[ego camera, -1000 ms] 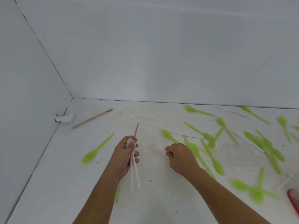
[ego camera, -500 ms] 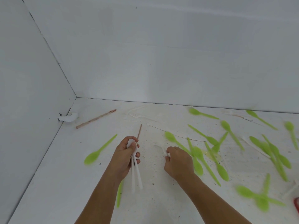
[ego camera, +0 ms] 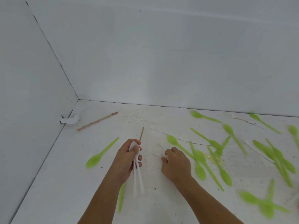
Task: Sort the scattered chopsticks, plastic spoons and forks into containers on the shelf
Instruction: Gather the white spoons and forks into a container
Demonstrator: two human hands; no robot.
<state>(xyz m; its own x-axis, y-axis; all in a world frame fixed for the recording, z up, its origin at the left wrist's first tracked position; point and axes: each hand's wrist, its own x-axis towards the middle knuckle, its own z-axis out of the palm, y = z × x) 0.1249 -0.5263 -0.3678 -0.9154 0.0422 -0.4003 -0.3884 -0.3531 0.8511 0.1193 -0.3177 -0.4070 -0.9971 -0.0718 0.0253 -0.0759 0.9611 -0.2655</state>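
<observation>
The white spoons sit bunched just left of centre frame, bowls up and handles hanging below the left hand, whose fingers wrap them. They look light, stiff and slick, so I'd grip across the necks, where they nest. Right of them, the right hand curls over a pale spoon on the white surface; whether it pinches it I cannot tell. Green spoons scatter rightward, and a chopstick lies toward the upper left.
</observation>
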